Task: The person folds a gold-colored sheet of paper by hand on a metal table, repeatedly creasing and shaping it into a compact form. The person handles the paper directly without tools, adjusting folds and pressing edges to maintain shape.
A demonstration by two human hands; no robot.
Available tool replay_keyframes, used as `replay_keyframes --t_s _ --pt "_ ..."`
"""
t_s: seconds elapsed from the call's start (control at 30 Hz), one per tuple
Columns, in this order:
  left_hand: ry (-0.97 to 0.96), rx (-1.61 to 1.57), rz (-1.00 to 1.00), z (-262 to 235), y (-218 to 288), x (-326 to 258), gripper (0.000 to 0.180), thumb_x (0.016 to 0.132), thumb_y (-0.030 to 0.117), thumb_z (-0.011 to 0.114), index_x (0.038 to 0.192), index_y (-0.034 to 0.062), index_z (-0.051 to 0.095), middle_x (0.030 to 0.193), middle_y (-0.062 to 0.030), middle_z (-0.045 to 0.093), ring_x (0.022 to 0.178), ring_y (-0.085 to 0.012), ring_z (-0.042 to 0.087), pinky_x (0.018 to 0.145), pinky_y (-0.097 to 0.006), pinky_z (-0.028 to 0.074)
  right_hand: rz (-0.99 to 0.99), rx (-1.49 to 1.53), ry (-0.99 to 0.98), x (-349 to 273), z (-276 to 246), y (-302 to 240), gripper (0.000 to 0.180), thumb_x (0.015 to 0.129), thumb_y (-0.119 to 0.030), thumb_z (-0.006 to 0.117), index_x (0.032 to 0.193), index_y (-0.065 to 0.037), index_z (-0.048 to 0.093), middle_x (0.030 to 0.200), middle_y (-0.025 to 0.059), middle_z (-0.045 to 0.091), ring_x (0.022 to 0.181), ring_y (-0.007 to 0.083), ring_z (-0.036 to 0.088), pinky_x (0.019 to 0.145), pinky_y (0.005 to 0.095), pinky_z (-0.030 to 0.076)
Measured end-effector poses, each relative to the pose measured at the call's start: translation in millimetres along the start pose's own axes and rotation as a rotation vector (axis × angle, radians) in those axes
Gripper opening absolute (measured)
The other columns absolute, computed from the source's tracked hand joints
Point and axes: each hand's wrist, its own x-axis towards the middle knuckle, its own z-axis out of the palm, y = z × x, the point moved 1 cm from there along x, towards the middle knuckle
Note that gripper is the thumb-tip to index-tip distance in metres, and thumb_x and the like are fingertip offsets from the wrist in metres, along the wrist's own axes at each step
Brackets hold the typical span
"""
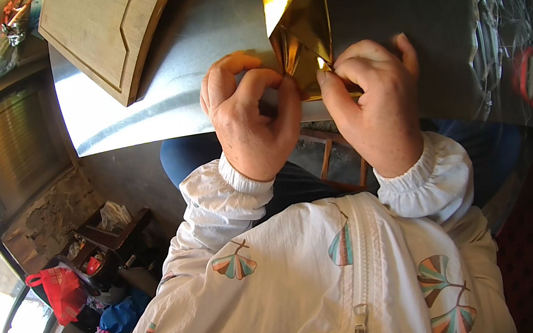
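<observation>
A sheet of shiny gold foil paper (302, 18), partly folded with pointed and creased flaps, lies at the near edge of the grey metal tabletop (393, 0). My left hand (248, 113) pinches its lower left edge between thumb and forefinger. On the other side, my right hand (374, 97) grips the lower right edge with thumb and curled fingers, the little finger lifted away. The fingertips hide parts of the near edge. Between the hands the foil narrows into gathered creases.
A wooden board (106, 35) stands at the table's far left. Crumpled clear plastic (493, 12) runs along the right side, beside a red looped object (529, 77). On the floor at left are a red bag (60, 293) and a blue bag (123, 316).
</observation>
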Motion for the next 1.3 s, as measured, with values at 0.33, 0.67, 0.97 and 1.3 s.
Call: replay_keyframes --t_s 0.33,0.67,0.97,1.3 --pt "0.109 0.174 0.063 0.2 4.5 -3.7 0.021 0.067 0.011 0.081 0.083 0.0117 0.067 0.101 -0.0079 0.061 0.104 -0.0274 0.058 0.089 -0.040 0.039 -0.010 -0.009 -0.020 0.4 -0.7 0.3 0.019 0.080 -0.015 0.067 0.064 -0.006 0.064 0.073 0.0047 0.062 0.073 0.0255 0.062 0.104 0.0542 0.031" --pt "-0.134 0.164 0.503 6.2 15.4 -18.5 0.057 0.079 0.019 0.070 0.132 0.0013 0.056 0.131 -0.0164 0.061 0.121 -0.0324 0.060 0.101 -0.041 0.047 -0.026 -0.032 -0.021 1.2 -2.2 0.5 0.019 0.079 -0.015 0.066 0.064 -0.006 0.062 0.073 0.0054 0.063 0.074 0.0263 0.062 0.104 0.0536 0.031" --pt "-0.359 0.289 0.296 8.3 13.0 -35.1 0.091 0.075 0.050 0.074 0.147 0.0047 0.042 0.152 -0.0145 0.043 0.142 -0.0308 0.039 0.117 -0.050 0.023 -0.170 0.166 -0.114 3.1 -29.7 25.6 0.003 0.084 -0.004 0.066 0.085 -0.002 0.065 0.093 0.0101 0.066 0.085 0.0274 0.064 0.091 0.0425 0.044" --pt "-0.331 0.411 0.297 12.9 16.2 -37.0 0.096 0.067 0.068 0.067 0.147 0.0215 0.044 0.152 -0.0102 0.043 0.140 -0.0276 0.041 0.117 -0.057 0.015 -0.409 0.069 -0.163 -4.9 -46.1 55.2 0.021 0.081 0.005 0.064 0.100 -0.002 0.071 0.113 0.0107 0.068 0.098 0.0290 0.063 0.093 0.0382 0.050"
